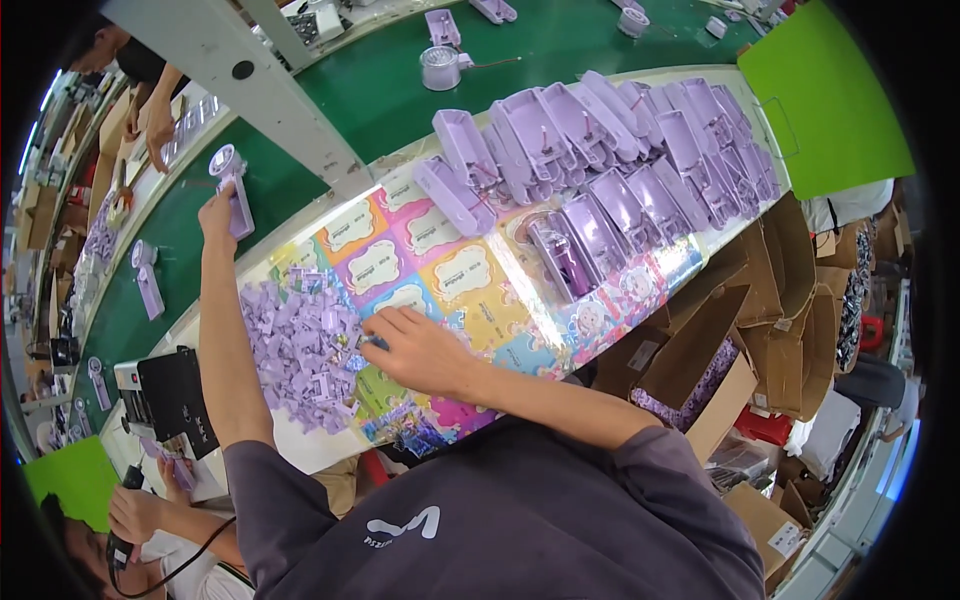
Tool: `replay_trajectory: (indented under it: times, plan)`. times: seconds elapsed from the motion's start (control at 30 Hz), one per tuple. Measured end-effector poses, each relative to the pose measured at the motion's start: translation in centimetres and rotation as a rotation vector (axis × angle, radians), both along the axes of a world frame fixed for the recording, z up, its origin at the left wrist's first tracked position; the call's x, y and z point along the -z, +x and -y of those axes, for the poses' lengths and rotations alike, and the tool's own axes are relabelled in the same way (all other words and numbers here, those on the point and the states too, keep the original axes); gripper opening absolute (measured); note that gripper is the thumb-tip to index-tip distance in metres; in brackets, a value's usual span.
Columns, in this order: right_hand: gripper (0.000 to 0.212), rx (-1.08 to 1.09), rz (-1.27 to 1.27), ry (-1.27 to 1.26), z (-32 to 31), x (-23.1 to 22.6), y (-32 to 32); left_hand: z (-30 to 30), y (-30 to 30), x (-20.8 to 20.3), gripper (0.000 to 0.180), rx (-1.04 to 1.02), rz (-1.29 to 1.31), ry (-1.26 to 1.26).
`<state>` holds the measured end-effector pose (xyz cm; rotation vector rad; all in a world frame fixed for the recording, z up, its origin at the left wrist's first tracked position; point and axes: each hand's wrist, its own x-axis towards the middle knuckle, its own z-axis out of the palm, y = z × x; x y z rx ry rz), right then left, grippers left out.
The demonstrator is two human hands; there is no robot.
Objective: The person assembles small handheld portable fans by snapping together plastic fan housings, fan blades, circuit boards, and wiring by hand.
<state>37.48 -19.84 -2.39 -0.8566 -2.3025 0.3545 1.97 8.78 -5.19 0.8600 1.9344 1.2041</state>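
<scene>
My left arm reaches out over the green belt, and my left hand (217, 212) grips a lavender plastic housing with a round head (240, 205). Nearer to me, my right hand (420, 350) is low over the colourful printed sheet (465, 275), its fingers curled at the edge of a heap of small lavender plastic parts (300, 350). Something small and dark shows at those fingertips, too small to name. To the right, several lavender trough-shaped housings (600, 205) stand in packed rows, and one in the front row (565, 262) has a dark purple piece inside.
The green conveyor belt (390, 110) carries more lavender housings (147, 280). A grey metal post (255, 80) rises beside the bench. Cardboard boxes (700, 385) stand at right, and a green panel (840, 100) at far right. At lower left, a co-worker holds a black power screwdriver (125, 510).
</scene>
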Motion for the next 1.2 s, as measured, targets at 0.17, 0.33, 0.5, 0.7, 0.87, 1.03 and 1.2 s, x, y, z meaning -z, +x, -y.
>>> replay_trajectory:
  times: [0.17, 0.33, 0.5, 0.7, 0.87, 1.03, 1.2]
  plan:
    - [0.041, 0.017, -0.035, 0.007, -0.4, -1.0, -0.5, -1.7, -4.8, -0.8, 0.024, -0.039, 0.084, 0.083]
    - [0.043, 0.015, 0.018, -0.031, -0.9, -0.6, -0.3, -2.1, -0.3, -4.2, 0.023, -0.479, -0.851, 0.491]
    - [0.041, -0.002, 0.022, -0.089, -0.8, -0.6, -0.3, -2.8, 9.6, -11.0, 0.015, 0.123, -0.712, 0.599]
    - [0.042, 0.076, 0.004, -0.150, -0.5, -0.3, 0.3, -8.7, 20.4, -8.6, 0.048, 1.067, -0.422, 0.437]
    - [0.036, 0.123, -0.092, -0.221, -0.5, -0.2, -0.1, -9.2, 25.7, -7.5, 0.081, 1.450, -0.371, 0.275]
    - [0.037, 0.142, -0.030, -0.145, -0.7, -0.2, 0.2, -9.6, 28.5, -5.4, 0.067, 1.372, -0.357, 0.374]
    - [0.032, 0.187, -0.110, -0.110, -0.6, -0.5, -0.3, -12.2, 22.6, -4.7, 0.050, 1.206, -0.216, 0.349]
